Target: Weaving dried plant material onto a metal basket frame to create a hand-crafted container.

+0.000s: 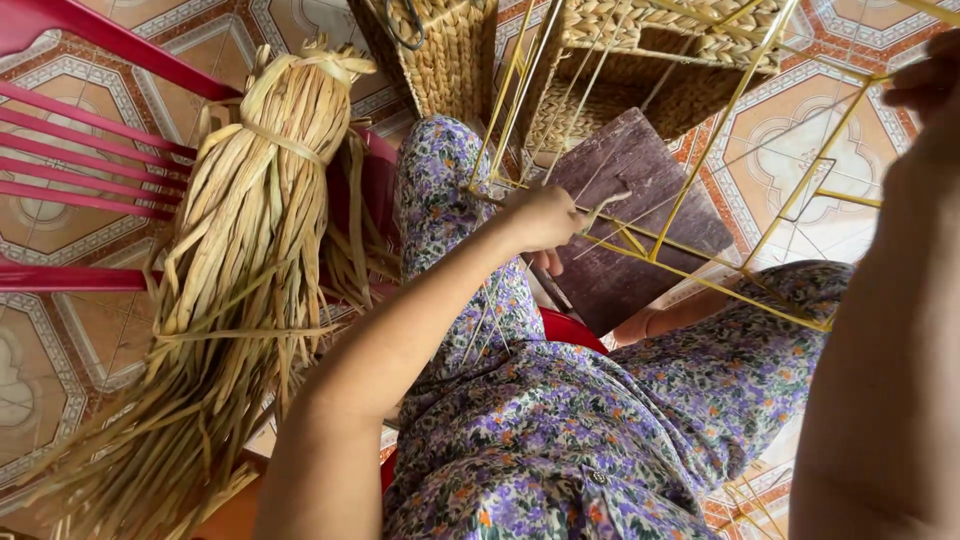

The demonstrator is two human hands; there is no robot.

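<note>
My left hand [545, 218] reaches forward over my knee and pinches thin straw strands [603, 206] against a bar of the yellow wire frame [700, 180]. More strands trail back from it across my floral-print lap. My right hand [925, 80] is at the top right edge, fingers curled near the frame's upper bars; whether it grips anything I cannot tell. A dark wooden board [630, 215] lies under the frame.
A tied bundle of dried straw [245, 260] lies across a red plastic chair [90, 140] on my left. Two woven baskets [440, 50] [650, 70] stand ahead on the patterned tile floor [840, 170].
</note>
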